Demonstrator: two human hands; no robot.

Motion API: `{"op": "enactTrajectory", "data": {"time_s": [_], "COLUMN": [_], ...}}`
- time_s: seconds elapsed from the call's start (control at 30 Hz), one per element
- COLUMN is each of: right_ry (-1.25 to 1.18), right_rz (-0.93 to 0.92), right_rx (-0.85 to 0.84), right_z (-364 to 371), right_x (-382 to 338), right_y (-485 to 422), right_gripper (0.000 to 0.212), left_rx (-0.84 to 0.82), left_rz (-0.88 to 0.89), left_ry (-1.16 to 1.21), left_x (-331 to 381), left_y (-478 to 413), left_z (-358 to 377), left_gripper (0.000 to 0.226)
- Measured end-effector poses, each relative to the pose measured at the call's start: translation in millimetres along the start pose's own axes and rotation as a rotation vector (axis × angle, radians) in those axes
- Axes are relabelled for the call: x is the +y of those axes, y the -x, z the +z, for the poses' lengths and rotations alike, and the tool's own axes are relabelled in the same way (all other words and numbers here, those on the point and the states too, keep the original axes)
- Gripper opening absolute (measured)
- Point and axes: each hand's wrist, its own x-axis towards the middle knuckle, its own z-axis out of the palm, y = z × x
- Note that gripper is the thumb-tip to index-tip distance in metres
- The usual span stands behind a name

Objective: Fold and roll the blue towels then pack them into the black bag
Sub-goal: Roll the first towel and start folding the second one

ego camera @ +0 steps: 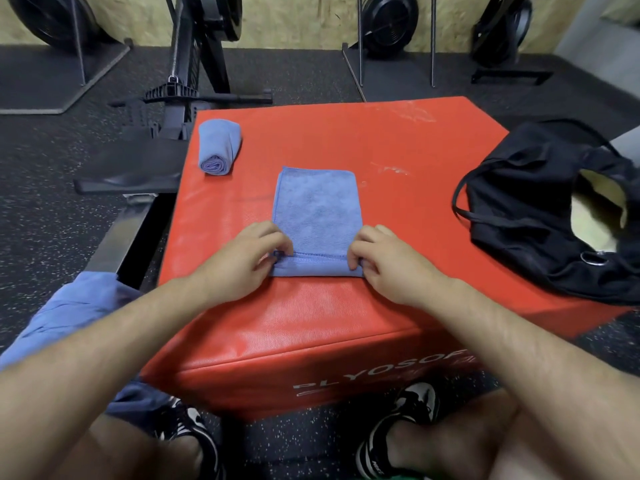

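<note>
A folded blue towel (pixel 317 209) lies flat as a narrow strip in the middle of the red box (pixel 398 150). Its near end is turned over into a first small roll. My left hand (pixel 242 261) pinches the left end of that roll and my right hand (pixel 384 261) pinches the right end. A second blue towel (pixel 219 147), fully rolled, lies at the box's far left corner. The black bag (pixel 540 209) sits slumped on the right side of the box, its mouth open and showing a pale lining.
More blue cloth (pixel 69 313) lies over my left knee. Rowing machines (pixel 194 64) and their rail stand on the dark rubber floor to the left and behind the box. My shoes rest at the box's near side.
</note>
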Motion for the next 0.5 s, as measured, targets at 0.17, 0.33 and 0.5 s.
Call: {"op": "enactTrajectory", "data": {"time_s": [0.17, 0.33, 0.5], "right_ry": [0.015, -0.026, -0.033], "right_rz": [-0.041, -0.020, -0.001], "right_rx": [-0.063, -0.105, -0.093], "right_z": [-2.0, -7.1, -7.1], "right_x": [-2.3, 3.4, 7.0], "right_y": [-0.4, 1.9, -0.8], "right_gripper": [0.024, 0.021, 0.020], "left_rx": [-0.078, -0.108, -0.029], "left_rz": [0.129, 0.162, 0.177], "left_ry": [-0.170, -0.173, -0.267], "left_x": [4.1, -0.3, -5.1], "left_y": [1.9, 5.8, 5.1], "left_z": [-2.9, -6.2, -3.1], "left_gripper": [0.033, 0.017, 0.025]}}
